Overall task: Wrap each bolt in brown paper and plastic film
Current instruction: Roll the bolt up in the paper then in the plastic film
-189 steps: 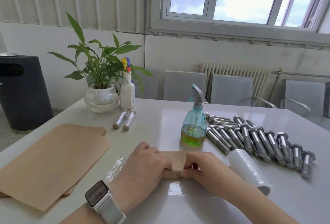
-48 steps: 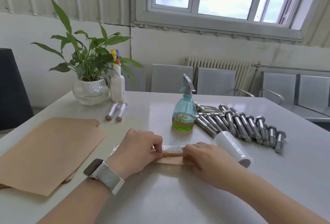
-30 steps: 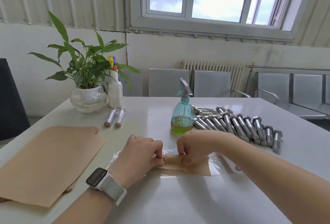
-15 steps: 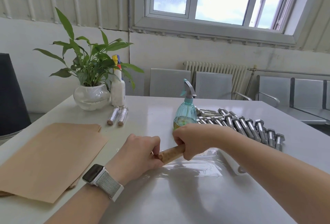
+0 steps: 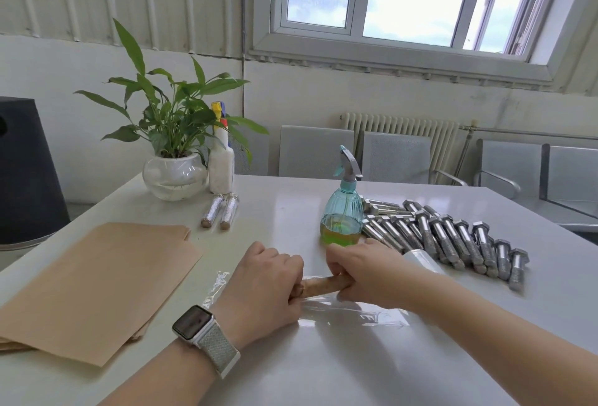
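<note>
A bolt rolled in brown paper [image 5: 320,286] lies across a sheet of clear plastic film [image 5: 352,313] on the white table. My left hand [image 5: 262,289] grips its left end and my right hand [image 5: 362,271] grips its right end. Behind my right wrist peeks the white roll of film [image 5: 419,258]. Several bare steel bolts [image 5: 453,237] lie in a row at the right. Two wrapped bolts [image 5: 221,214] lie near the plant. A stack of brown paper sheets [image 5: 94,282] sits at the left.
A teal spray bottle [image 5: 343,211] with yellow-green liquid stands just beyond my hands. A potted plant [image 5: 174,159] and a white bottle [image 5: 221,163] stand at the back left. Grey chairs [image 5: 394,156] line the far edge; a black bin [image 5: 26,172] is left of the table.
The paper-wrapped bolt, lifted and tilted half a second ago, now lies level on the near part of the film with both hands still gripping its ends.
</note>
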